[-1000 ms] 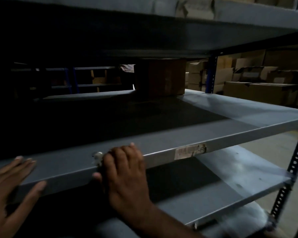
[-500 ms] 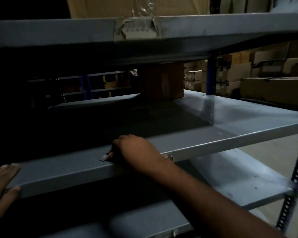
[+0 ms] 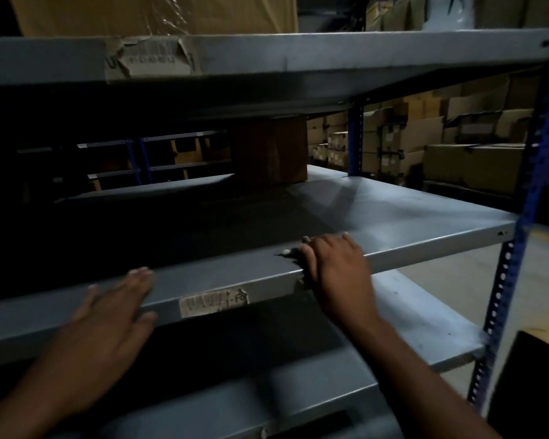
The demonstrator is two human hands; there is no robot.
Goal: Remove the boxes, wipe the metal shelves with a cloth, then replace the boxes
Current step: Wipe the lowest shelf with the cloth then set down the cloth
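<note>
Right hand (image 3: 336, 267) slid rightward along smooth metal shelf (image 3: 425, 229).

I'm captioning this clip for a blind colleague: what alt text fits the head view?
A person's right hand grips a small pale cloth at the front edge of a grey metal shelf, while the left hand rests flat on that edge. A brown box stands at the shelf's dim back.

Right hand (image 3: 336, 267) gripping a small cloth (image 3: 293, 253) on the grey metal shelf (image 3: 425, 223) edge, left hand (image 3: 108, 315) flat on its front lip, brown box (image 3: 270, 150) at the back
</note>
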